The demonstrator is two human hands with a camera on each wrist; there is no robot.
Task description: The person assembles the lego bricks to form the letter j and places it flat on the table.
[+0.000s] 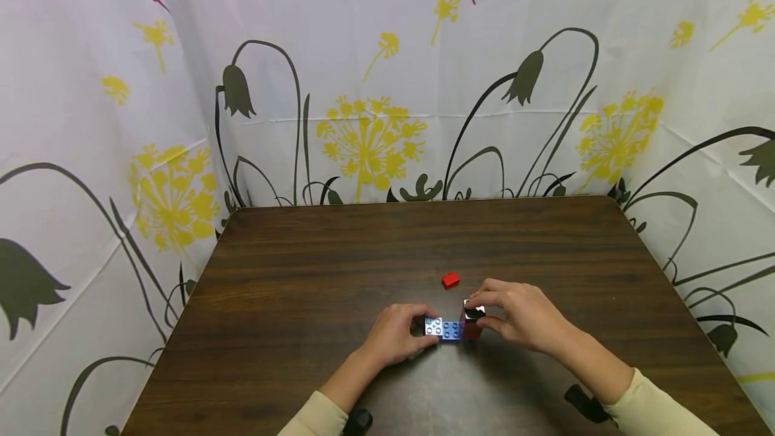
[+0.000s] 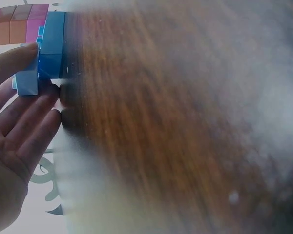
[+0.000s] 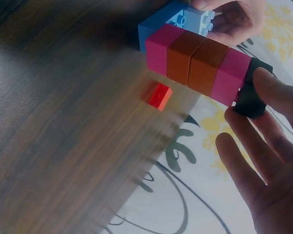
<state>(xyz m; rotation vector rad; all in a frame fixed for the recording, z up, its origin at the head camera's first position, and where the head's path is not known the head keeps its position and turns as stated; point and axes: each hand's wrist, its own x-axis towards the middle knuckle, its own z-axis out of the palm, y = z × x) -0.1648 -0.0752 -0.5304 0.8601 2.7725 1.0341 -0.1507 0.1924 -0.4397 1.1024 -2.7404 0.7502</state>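
Observation:
A blue base brick (image 1: 451, 331) lies on the table in front of the person. On its left end sits a light blue brick (image 2: 28, 81), pinched between the thumb and fingers of the left hand (image 1: 392, 336). From the base's right end rises a tower (image 3: 189, 59) of a pink brick, two orange-brown bricks and another pink one. The right hand (image 1: 525, 316) pinches the black top piece (image 3: 251, 100) between thumb and fingers; whether it is one brick or two I cannot tell. A sliver shows between black and pink in the right wrist view.
A small red brick (image 1: 451, 280) lies loose behind the blue base. The dark wooden table (image 1: 290, 268) reaches back to a white curtain (image 1: 339, 32) printed with flowers. A black wrist strap (image 1: 586, 404) shows at the right forearm.

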